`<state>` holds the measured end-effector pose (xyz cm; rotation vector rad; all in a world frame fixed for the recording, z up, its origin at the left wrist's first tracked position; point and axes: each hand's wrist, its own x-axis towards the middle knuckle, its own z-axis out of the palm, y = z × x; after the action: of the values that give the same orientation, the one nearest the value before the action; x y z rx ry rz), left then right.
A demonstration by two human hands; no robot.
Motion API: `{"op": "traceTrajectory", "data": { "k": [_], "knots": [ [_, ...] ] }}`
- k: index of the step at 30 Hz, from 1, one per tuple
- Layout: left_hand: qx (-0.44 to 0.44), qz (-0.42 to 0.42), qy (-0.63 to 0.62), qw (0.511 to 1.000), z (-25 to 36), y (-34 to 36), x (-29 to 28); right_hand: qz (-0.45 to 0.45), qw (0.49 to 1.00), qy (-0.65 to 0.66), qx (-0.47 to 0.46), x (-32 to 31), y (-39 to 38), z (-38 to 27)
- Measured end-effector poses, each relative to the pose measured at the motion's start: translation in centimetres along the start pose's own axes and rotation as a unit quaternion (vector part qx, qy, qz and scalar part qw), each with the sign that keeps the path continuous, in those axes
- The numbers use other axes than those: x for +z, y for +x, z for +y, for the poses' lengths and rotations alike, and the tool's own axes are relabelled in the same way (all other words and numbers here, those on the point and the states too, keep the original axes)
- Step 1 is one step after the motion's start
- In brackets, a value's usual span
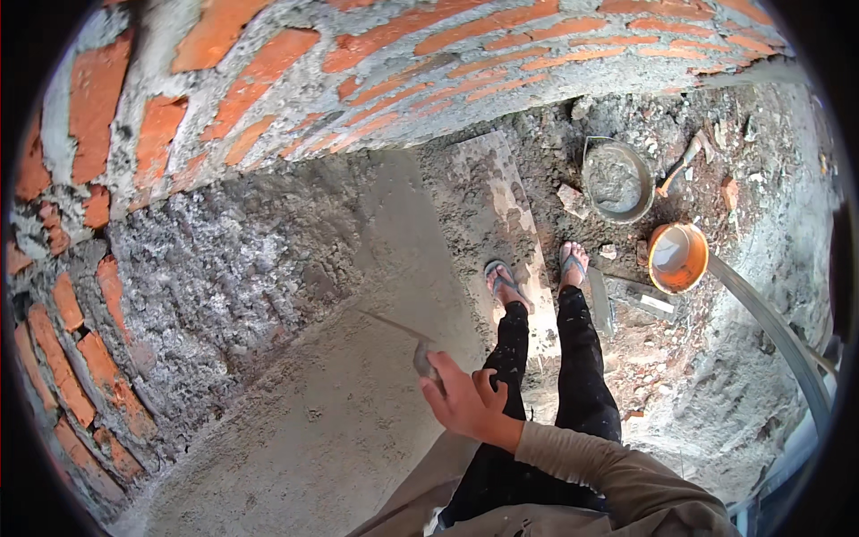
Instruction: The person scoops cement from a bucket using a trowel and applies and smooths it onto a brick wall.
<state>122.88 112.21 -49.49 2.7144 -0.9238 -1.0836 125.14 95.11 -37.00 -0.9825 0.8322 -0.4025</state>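
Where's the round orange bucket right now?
In the head view, the round orange bucket sits on the rubble-strewn ground to the person's right, just beyond the right sandalled foot and below the grey metal mortar pan.

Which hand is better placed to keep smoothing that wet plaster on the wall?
The right hand, probably. It already grips the trowel, whose blade lies against the grey plaster beside the brick wall. The left hand is not in view.

Left hand — not in view. Right hand closes over the trowel handle, hiding it; blade seen edge-on and blurred. Metal pan contents indistinct — tool beside it too small to identify.
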Motion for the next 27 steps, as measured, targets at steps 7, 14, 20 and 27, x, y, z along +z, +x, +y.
{"op": "traceTrajectory", "data": {
  "k": [7,14,20,27],
  "knots": [
    [-0.026,-0.073,0.046,0.996,0.9,4.0,-2.2,0.366,0.851,-0.351,0.139,-33.9,8.4,18.9],
    [-0.061,-0.101,0.052,0.992,2.0,5.9,-0.9,0.308,0.820,-0.477,0.075,-49.1,18.7,30.2],
    [-0.077,-0.073,0.078,0.991,1.6,5.8,-2.2,0.212,0.930,0.131,0.271,-44.6,17.6,28.2],
    [-0.064,-0.055,0.057,0.995,2.1,5.1,-1.6,0.279,0.941,0.134,0.138,-41.1,12.8,23.1]
  ]
}}
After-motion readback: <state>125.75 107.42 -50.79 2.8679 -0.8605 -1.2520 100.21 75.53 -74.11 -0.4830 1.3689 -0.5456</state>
